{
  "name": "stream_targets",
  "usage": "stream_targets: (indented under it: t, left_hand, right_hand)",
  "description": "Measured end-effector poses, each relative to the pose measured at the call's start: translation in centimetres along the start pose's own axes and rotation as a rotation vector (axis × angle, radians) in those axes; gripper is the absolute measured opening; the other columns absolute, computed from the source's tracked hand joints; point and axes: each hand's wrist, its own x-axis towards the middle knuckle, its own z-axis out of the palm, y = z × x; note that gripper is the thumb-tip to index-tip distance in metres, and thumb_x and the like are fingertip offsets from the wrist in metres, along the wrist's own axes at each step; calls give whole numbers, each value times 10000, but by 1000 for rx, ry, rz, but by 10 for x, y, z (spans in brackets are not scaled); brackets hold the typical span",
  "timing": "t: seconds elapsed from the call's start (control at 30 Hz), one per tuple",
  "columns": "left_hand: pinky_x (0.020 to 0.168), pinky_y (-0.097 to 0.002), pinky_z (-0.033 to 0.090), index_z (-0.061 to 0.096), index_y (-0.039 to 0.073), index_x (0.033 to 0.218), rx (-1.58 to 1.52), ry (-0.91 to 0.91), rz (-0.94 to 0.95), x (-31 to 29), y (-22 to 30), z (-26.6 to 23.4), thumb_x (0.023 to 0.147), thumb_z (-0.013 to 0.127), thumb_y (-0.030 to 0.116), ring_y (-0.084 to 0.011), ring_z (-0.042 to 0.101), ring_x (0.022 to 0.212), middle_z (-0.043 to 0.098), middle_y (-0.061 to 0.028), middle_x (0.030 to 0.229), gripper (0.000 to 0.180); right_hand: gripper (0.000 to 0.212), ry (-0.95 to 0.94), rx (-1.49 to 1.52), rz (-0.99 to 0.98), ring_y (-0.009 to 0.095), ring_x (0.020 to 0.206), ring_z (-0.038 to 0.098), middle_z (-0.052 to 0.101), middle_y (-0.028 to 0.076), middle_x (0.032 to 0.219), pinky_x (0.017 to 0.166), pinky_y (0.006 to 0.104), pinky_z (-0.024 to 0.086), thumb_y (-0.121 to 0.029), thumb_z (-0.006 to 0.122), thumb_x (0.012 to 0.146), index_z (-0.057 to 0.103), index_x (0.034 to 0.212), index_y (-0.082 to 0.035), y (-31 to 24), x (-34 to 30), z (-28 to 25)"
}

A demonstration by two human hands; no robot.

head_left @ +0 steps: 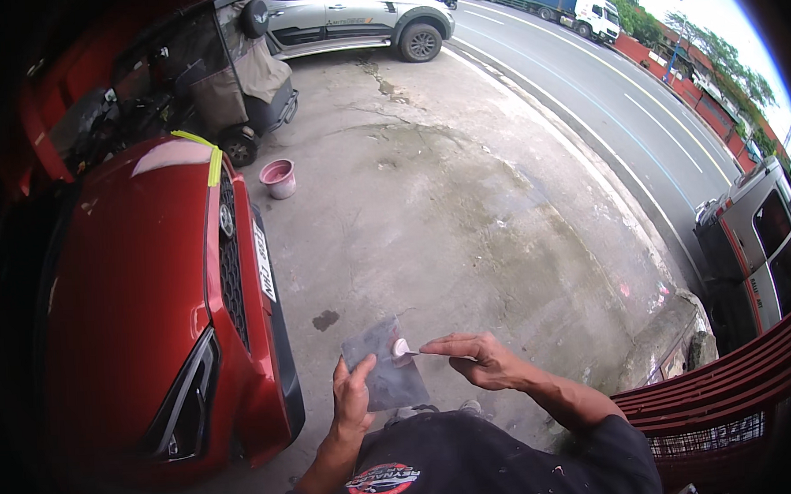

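Just below centre, the left hand (pixel 353 402) grips a flat grey plate (pixel 379 378) by its left edge; the right hand (pixel 484 361) pinches a thin spreader (pixel 412 352) at pale putty (pixel 400 346) near the opposite edge. Concrete (pixel 430 237) spreads wide between red car (pixel 136 267) and road (pixel 614 96).

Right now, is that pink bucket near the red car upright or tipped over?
Upright: the pink bucket stands base-down on the concrete, its round rim facing up. I can't tell what it holds.
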Motion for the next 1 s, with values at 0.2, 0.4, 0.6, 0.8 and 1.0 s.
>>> stream_targets:
  t: [0.2, 0.4, 0.6, 0.8, 1.0]
  left_hand:
    - [887, -370, 526, 529, 3, 1259, -145, -12, -109, 13, 5, -1, 916, 546, 67, -239, 646, 1002, 630, -124, 1161, 349]
    - [925, -356, 485, 536, -10, 1264, 226, -199, 66, 0, 30, 1, 983, 519, 152, -229, 621, 1049, 635, -132, 1172, 325]
    - [827, -361, 493, 533, -19, 1244, 827, -168, 300, -13, 26, 32, 1023, 504, 286, -217, 640, 907, 673, -180, 977, 377]
    - [880, -368, 492, 526, -25, 1264, 496, 149, 665, 3, 31, 20, 986, 527, 124, -249, 627, 1059, 645, -150, 1168, 315]
    - [933, -363, 504, 479, -4, 1327, -43, 98, 250, 17, 43, -12, 991, 507, 98, -232, 615, 1092, 619, -130, 1208, 352]
  right_hand:
    - [539, 203, -808, -407, 293, 1238, 486, 554, 118, 1268, 1071, 458, 365, -59, 611, 806, 503, 1333, -29, 0, -9, 31]
    - [536, 318, -798, -161, 294, 1230, 507, 546, 95, 1324, 1052, 427, 393, -11, 611, 784, 547, 1313, -77, 36, -22, 0]
    - [759, 378, -399, -389, 331, 1281, 469, 509, 120, 1391, 1064, 445, 388, 63, 659, 647, 511, 1376, -85, 18, 16, 40]
    - [602, 29, -544, -304, 282, 1211, 538, 614, 96, 1276, 1013, 423, 424, 68, 590, 720, 580, 1303, -82, 58, -4, 41]
    - [412, 404, -648, -441, 313, 1190, 539, 587, 112, 1297, 1018, 462, 432, -43, 607, 855, 575, 1266, -48, -2, 0, 19]
